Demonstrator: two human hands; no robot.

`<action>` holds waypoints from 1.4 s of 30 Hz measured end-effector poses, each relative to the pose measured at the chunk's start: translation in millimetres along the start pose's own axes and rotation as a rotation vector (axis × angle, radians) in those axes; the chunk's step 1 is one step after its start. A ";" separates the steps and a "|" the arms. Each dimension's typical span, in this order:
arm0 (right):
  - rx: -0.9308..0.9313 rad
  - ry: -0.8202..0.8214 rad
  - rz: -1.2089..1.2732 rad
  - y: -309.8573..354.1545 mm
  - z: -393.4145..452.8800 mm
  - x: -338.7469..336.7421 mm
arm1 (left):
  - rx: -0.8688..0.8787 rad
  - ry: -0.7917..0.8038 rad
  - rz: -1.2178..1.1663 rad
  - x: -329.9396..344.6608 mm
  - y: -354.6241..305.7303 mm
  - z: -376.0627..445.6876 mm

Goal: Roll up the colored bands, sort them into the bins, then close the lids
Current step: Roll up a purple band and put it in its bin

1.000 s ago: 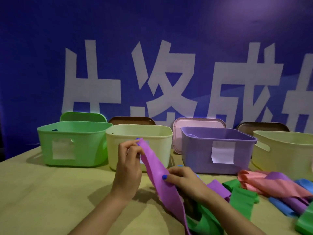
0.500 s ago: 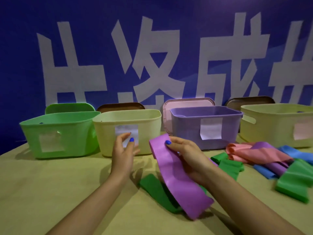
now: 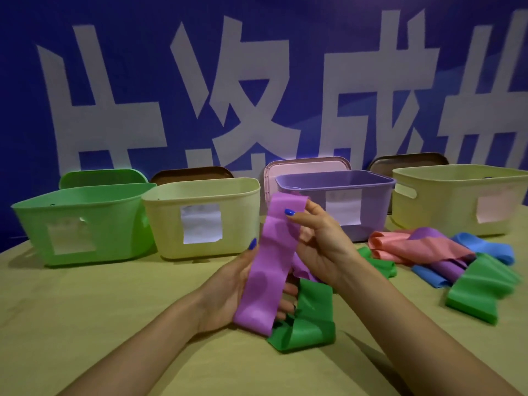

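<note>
Smooth rubbery purple band (image 3: 271,261)

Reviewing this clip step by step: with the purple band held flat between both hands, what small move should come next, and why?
Probably begin rolling from the top end: the right hand pinches the upper edge of the purple band, while the left hand supports its lower part from beneath. The band is stretched out flat, not yet rolled, and the purple bin stands open just behind it.

Purple band (image 3: 271,264), green bin (image 3: 83,224)
</note>
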State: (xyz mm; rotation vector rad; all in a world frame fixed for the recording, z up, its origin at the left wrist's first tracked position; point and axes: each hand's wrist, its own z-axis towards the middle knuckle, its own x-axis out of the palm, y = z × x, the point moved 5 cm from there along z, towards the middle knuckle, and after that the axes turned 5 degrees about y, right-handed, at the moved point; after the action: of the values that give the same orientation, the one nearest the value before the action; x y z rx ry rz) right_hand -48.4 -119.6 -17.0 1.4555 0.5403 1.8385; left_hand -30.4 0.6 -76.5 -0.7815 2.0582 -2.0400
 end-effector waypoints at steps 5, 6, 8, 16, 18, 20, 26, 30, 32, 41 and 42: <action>-0.159 -0.169 -0.108 23.5 5.9 -23.4 | -0.047 0.056 0.175 -14.8 -2.5 -9.7; -0.187 -0.209 -0.169 29.0 6.0 -28.6 | -0.047 0.017 0.192 -18.8 -4.9 -11.3; -0.245 -0.299 -0.341 38.0 5.2 -37.8 | 0.013 -0.158 0.169 -32.0 -14.2 -12.7; -0.261 -0.285 -0.619 28.6 5.7 -37.4 | 0.294 -0.486 -0.018 -67.5 -33.7 -15.5; -0.287 -0.229 -0.682 25.4 4.0 -29.0 | 0.269 -0.483 -0.008 -63.7 -29.6 -13.6; -0.318 -0.162 -0.750 20.5 -0.1 -18.5 | 0.262 -0.473 0.005 -57.6 -27.3 -10.9; -0.281 0.083 -0.981 -10.7 -10.8 7.5 | 0.352 -0.481 -0.020 -45.2 -30.2 -5.7; -0.132 0.090 -0.785 -24.8 -11.0 8.7 | 0.355 -0.486 -0.039 -43.1 -32.0 -5.4; -0.044 0.099 -0.689 -28.5 -11.8 8.9 | 0.346 -0.467 -0.075 -41.3 -31.9 -8.2; 0.130 -0.009 -0.690 -36.3 -12.6 -0.3 | 0.432 -0.406 0.004 -38.6 -47.3 -14.0; 0.144 -0.028 -0.688 -36.6 -12.3 -2.3 | 0.448 -0.418 0.064 -40.5 -47.3 -15.1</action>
State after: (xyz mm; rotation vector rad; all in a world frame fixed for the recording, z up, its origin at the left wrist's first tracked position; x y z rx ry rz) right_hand -49.9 -96.1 -47.6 1.1747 1.0269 1.2489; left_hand 9.8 34.9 -40.2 -0.9362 1.3265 -1.9811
